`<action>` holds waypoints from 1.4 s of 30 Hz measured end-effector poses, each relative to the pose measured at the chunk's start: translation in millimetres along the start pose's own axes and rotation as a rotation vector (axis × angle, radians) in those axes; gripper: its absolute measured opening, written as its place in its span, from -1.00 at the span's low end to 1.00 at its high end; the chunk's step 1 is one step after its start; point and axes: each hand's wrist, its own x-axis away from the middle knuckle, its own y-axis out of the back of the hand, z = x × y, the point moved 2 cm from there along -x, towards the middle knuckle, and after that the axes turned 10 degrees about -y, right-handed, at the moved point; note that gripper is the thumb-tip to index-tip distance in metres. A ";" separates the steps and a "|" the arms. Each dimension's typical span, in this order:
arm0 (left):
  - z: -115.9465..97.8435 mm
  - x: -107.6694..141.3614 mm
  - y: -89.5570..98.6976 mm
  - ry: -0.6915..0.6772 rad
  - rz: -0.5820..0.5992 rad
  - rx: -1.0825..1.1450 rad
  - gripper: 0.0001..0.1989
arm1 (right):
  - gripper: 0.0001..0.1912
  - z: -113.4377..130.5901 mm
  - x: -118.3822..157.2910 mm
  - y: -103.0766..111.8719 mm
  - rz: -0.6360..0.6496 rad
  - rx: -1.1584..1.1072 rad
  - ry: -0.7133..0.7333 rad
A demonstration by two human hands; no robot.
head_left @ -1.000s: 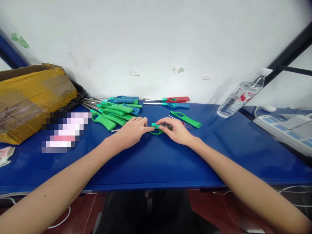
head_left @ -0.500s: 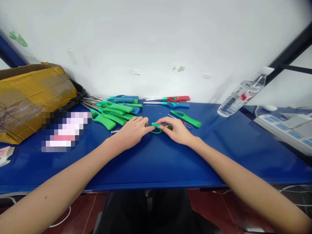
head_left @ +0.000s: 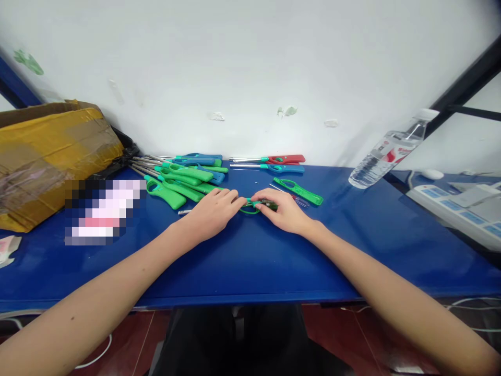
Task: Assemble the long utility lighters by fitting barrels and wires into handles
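Both hands meet over a green lighter (head_left: 251, 210) with a teal collar, low over the blue table. My left hand (head_left: 213, 211) has its fingers closed on the lighter's left part, at the metal tube end. With thumb and fingers my right hand (head_left: 282, 210) pinches the body, hiding most of it. Just behind the right hand lies a green half shell (head_left: 299, 190), its inside facing up, beside a clear-handled screwdriver (head_left: 300, 201). Left of my left hand is a pile of green and blue lighters (head_left: 188, 180).
Red (head_left: 287, 158) and blue (head_left: 287, 168) lighters lie by the wall. A taped cardboard box (head_left: 55, 162) is at the left. At the right are a water bottle (head_left: 385, 154) and a white power strip (head_left: 462, 209). A blurred pink-white item (head_left: 105, 211) lies near the box.
The fingers of my left hand have shifted slightly right over the teal collar. My right hand has barely moved.
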 end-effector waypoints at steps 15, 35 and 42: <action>5.7 -0.3 -0.1 0.063 -0.033 0.145 -0.73 | -0.82 -0.5 -0.3 -0.1 0.014 0.064 0.007; 6.7 0.3 0.3 0.045 -0.034 0.188 -0.70 | -0.81 1.5 -1.1 4.1 0.046 0.105 0.056; 6.2 0.0 -0.1 0.033 -0.056 0.193 -0.69 | -0.79 0.3 -1.4 3.3 0.051 0.129 0.053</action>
